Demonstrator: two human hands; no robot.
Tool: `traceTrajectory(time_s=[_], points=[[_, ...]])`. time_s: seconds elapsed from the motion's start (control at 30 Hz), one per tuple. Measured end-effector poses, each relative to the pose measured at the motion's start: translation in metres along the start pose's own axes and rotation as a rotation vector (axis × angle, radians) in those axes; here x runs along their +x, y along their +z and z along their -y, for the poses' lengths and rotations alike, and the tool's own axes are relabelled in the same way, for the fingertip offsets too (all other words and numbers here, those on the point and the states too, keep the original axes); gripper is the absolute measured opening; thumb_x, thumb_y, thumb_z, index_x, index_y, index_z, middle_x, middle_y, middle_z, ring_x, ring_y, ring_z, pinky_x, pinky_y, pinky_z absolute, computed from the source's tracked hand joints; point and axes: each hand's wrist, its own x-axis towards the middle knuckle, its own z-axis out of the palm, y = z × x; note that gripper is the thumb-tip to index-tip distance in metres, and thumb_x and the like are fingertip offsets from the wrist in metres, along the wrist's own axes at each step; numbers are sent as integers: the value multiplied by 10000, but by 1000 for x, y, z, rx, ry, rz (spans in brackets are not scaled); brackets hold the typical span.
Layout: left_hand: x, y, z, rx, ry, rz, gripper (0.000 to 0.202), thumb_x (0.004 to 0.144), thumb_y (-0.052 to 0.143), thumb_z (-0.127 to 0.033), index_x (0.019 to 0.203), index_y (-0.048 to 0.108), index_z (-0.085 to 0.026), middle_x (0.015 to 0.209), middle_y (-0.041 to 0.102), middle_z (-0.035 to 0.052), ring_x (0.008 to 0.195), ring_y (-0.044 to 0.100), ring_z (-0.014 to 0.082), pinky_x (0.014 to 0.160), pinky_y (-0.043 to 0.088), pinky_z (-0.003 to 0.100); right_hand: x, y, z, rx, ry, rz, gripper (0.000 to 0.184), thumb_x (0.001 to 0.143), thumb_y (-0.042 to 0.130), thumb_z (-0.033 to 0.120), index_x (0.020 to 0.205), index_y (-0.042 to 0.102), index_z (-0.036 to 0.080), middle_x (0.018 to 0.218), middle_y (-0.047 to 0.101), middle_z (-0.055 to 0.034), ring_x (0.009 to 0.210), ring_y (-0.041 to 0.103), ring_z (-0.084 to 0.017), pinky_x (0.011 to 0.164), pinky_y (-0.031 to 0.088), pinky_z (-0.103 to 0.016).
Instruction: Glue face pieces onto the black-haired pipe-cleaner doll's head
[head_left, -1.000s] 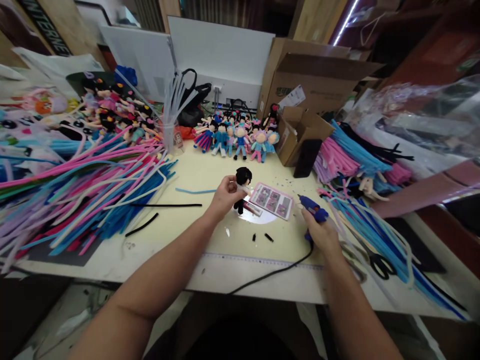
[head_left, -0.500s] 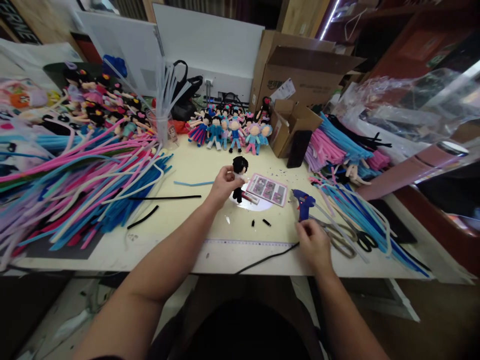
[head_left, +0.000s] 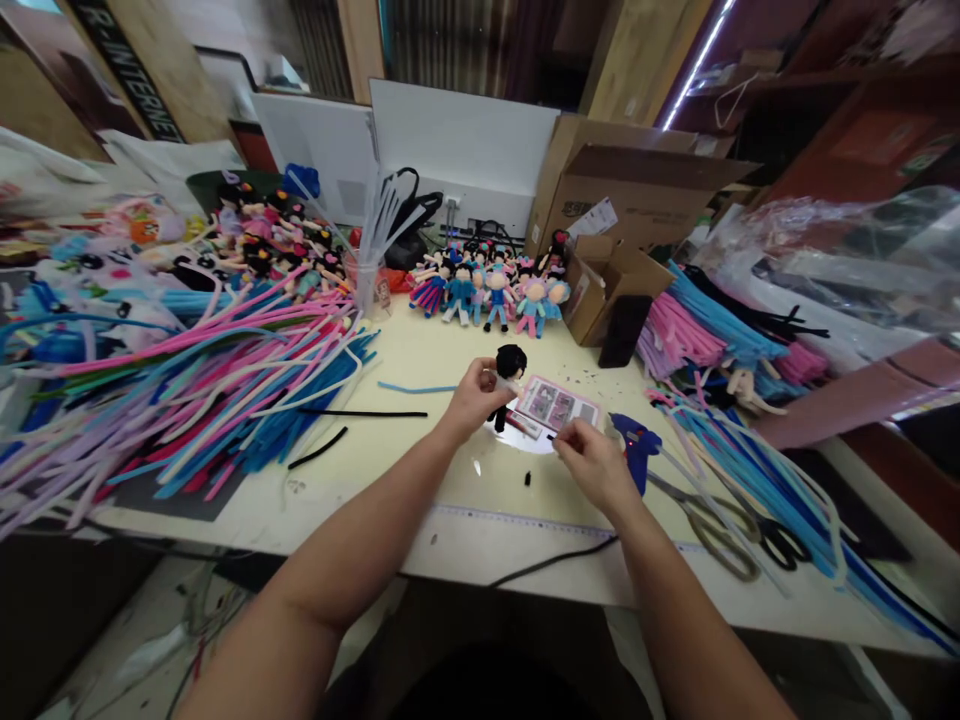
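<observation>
My left hand [head_left: 478, 398] is closed around a small doll [head_left: 511, 362] with black hair, a pale top and black legs, held upright over the table. Between the fingertips of my right hand [head_left: 589, 455] is a small black piece of pipe cleaner [head_left: 552, 438], raised just right of the doll. Another short black piece [head_left: 527, 479] lies on the table below. A blue glue gun [head_left: 637, 445] rests directly right of my right hand, its handle partly hidden by that hand. Behind the doll lies a printed card [head_left: 556, 404] with a pink border.
Loose pipe cleaners [head_left: 247, 385] heap up at left, with more bundles [head_left: 686, 330] at right. Scissors [head_left: 724, 540] lie near the front right. Finished dolls [head_left: 496, 295] stand at the back beside a cardboard box [head_left: 600, 190] and a dark phone [head_left: 625, 330]. A black cord crosses the front edge.
My right hand has left the glue gun's handle and moved left, picking up one of the two short black pieces. My left hand still holds the doll. The view has shifted.
</observation>
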Motion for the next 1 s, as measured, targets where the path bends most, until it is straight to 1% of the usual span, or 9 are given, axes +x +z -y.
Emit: traceTrajectory(time_s=[0.13, 0.3, 0.37, 0.43, 0.53, 0.63, 0.77, 0.9, 1.0], points=[[1, -2, -1, 19, 9, -21, 447, 588, 733, -201, 957, 483, -186, 785, 648, -19, 713, 610, 127, 736, 446, 274, 18, -3, 6, 109, -19, -52, 130, 771, 561, 280, 874, 621, 231, 762, 673, -2, 698, 606, -175, 631, 411, -275], [3, -2, -2, 2, -7, -28, 479, 565, 747, -205, 958, 473, -184, 769, 649, -20, 712, 610, 128, 730, 441, 273, 8, -4, -3, -94, -26, 124, 115, 796, 557, 286, 768, 656, 235, 620, 638, 13, 587, 571, -161, 568, 361, -263], [4, -2, 0, 10, -17, -28, 481, 567, 745, -198, 963, 472, -185, 768, 649, -20, 714, 610, 130, 727, 437, 273, -2, -4, -3, -203, -29, 161, 131, 821, 555, 290, 811, 676, 243, 629, 634, 9, 587, 563, -162, 562, 342, -262], [5, -2, 1, 15, -16, -29, 473, 573, 738, -190, 965, 472, -186, 769, 645, -21, 717, 608, 131, 727, 434, 273, -10, -3, 1, -250, -115, 203, 154, 838, 543, 237, 898, 683, 254, 755, 659, -7, 676, 586, -167, 602, 358, -265], [4, -2, 2, 20, -15, -28, 464, 580, 732, -194, 964, 471, -187, 754, 633, -28, 704, 601, 126, 714, 431, 268, -17, 3, 9, -252, -339, 347, 239, 822, 513, 110, 940, 668, 248, 933, 636, -30, 858, 585, -174, 688, 385, -266], [4, -3, 2, 27, -22, -27, 475, 581, 741, -207, 973, 475, -189, 752, 630, -31, 705, 604, 127, 717, 435, 269, -16, 11, 15, -279, -379, 424, 179, 825, 496, 92, 830, 628, 213, 882, 602, -38, 866, 552, -184, 692, 382, -272], [3, -4, 4, 22, -16, -24, 472, 595, 738, -211, 989, 478, -192, 778, 637, -25, 733, 622, 134, 737, 446, 270, 1, 14, 22, -128, -328, 335, 137, 838, 474, 111, 764, 552, 196, 847, 590, -40, 830, 539, -179, 704, 379, -283], [3, -5, 2, -13, -48, -55, 461, 631, 707, -232, 1011, 448, -203, 744, 632, -30, 682, 617, 134, 694, 461, 274, 31, 8, 33, 244, -163, 122, 95, 849, 478, 208, 761, 515, 212, 702, 559, 18, 672, 509, -148, 634, 360, -271], [0, -4, -4, -49, -61, -81, 469, 662, 689, -285, 1034, 414, -212, 687, 591, -60, 588, 575, 117, 635, 457, 267, 50, 10, 37, 579, -43, 16, 53, 786, 537, 241, 742, 543, 213, 612, 511, 48, 597, 479, -130, 586, 356, -258]])
